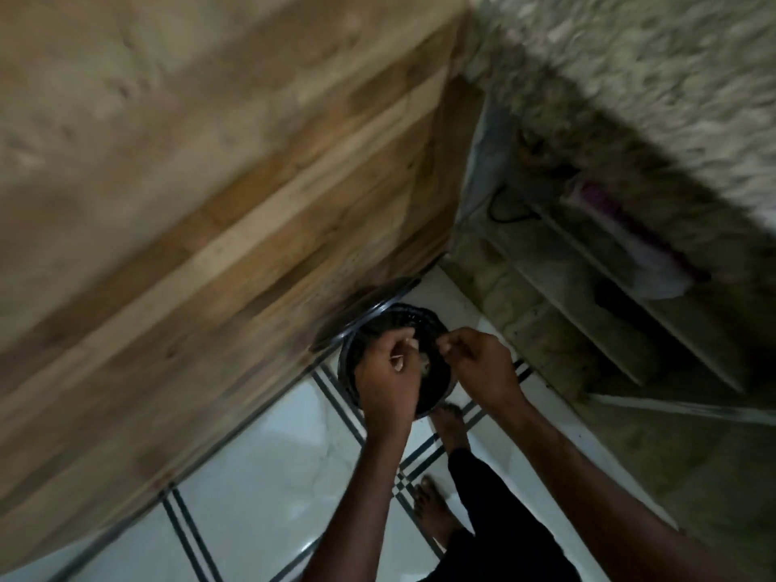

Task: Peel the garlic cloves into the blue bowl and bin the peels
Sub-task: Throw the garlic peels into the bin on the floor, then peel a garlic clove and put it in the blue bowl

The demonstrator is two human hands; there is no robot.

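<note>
Both hands hover over a round black bin [397,359] that stands on the pale tiled floor [260,455], tight against a wooden panel [210,228]. The left hand [388,373] has its fingers curled, pinching a small pale scrap — likely garlic peel [401,355], though blur makes it hard to be sure. The right hand [478,363] is also curled, thumb and forefinger pressed together over the bin's mouth; what they hold, if anything, cannot be told. Pale bits lie inside the bin. Bare feet [451,426] stand just beside it.
</note>
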